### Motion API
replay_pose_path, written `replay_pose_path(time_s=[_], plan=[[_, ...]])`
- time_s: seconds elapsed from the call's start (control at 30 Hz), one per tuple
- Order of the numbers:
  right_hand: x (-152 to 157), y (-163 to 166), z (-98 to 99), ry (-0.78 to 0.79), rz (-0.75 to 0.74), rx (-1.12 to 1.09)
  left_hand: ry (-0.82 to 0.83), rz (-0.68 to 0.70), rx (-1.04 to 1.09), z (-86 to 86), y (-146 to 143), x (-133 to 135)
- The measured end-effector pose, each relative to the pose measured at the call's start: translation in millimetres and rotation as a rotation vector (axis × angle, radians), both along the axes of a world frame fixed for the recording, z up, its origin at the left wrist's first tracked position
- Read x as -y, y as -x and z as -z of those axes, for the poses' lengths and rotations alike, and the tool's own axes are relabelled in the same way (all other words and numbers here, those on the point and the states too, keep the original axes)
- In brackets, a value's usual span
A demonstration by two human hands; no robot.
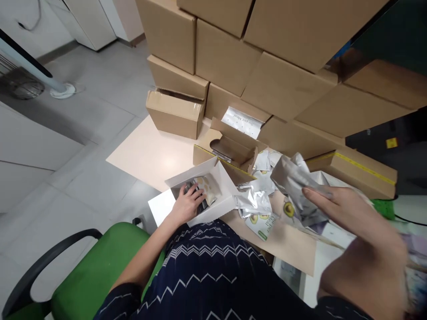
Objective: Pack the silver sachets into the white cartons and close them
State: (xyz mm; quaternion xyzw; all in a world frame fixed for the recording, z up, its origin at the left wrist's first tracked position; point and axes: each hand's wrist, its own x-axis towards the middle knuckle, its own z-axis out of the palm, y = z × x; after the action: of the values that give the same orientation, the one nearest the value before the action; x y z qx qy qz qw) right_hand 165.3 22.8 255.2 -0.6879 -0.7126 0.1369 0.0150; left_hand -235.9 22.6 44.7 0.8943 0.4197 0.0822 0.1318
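Note:
My left hand (189, 203) reaches into an open white carton (224, 186), its fingers spread over a row of packets. A pale packet with a yellow print (207, 189) stands beside the fingertips, next to darker packets partly hidden by the hand. My right hand (343, 209) is raised over the table's right side, its thumb and fingers closed on a silver foil pouch (290, 178). Below and left of that pouch lie more silver pouches (253, 200) and a packet printed with avocados (262, 224).
Stacked brown cardboard boxes (227, 53) wall off the table's back. An opened brown box (233, 144) stands behind the white carton, with a smaller brown box (175, 111) to its left. A long brown box with yellow tape (356, 171) lies right. A green chair (106, 262) is at lower left.

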Motion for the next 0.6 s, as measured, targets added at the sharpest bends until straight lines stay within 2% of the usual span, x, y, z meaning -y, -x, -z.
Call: replay_pose_path(time_s=[0.1,0.23,0.33,0.43,0.6], plan=[[-6,17,27.4,0.172,-0.015,0.009,0.021,0.007,0.005,-0.7,-1,-1],[-14,40,46.6,0.12,-0.121,0.132,0.033,0.016,-0.015,-1.5,-2,-1],[-14,55,39.8,0.001,-0.174,0.147,0.02,0.018,-0.024,-1.3,-2,0],[-9,72,22.2,-0.154,-0.186,0.156,0.023,0.022,-0.022,-0.9,-2,-1],[2,104,-3.1,-0.361,-0.115,0.027,0.045,0.011,-0.018,-2.2,-4,-2]])
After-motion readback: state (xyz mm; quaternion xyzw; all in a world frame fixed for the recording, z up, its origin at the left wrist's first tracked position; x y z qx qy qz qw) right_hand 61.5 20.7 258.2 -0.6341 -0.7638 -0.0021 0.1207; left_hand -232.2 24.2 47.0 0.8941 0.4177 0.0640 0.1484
